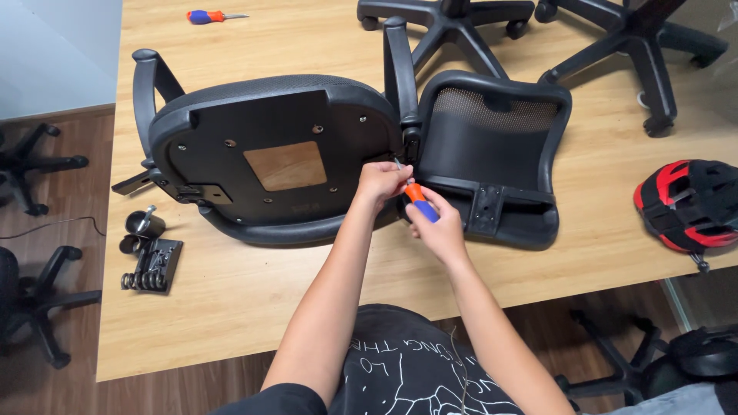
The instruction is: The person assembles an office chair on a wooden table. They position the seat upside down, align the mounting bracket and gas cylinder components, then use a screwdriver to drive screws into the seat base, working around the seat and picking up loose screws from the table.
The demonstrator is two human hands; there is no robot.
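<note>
Fingers (430, 219) of our right hand (437, 230) wrap the orange and blue handle of a screwdriver (419, 201), gripping it firmly, while our left hand (382, 183) pinches narrowly around its metal shaft near the tip, steadying it. We hold the tip at the joint between the seat (273, 157) and the backrest (492, 150), just where the two black parts meet. Both lie on the bench (231, 307), close to its near edge: the seat is upside down, its flat black underside facing us with a square opening in the middle that shows the wood below, and the mesh backrest lies to its right. An armrest (150, 88) rises at the seat's far left, and another (400, 65) stands between seat and backrest. To our left, near the bench edge and well apart from our hands, we see a black metal mechanism (154, 261) with springs and a short cylinder (144, 224) beside it. To the right, a red and black helmet (688, 204) rests at the bench's edge. Farther away, two black wheeled bases (453, 23) (638, 38) sit on the bench, and a second screwdriver (211, 16) lies at the far left.
</note>
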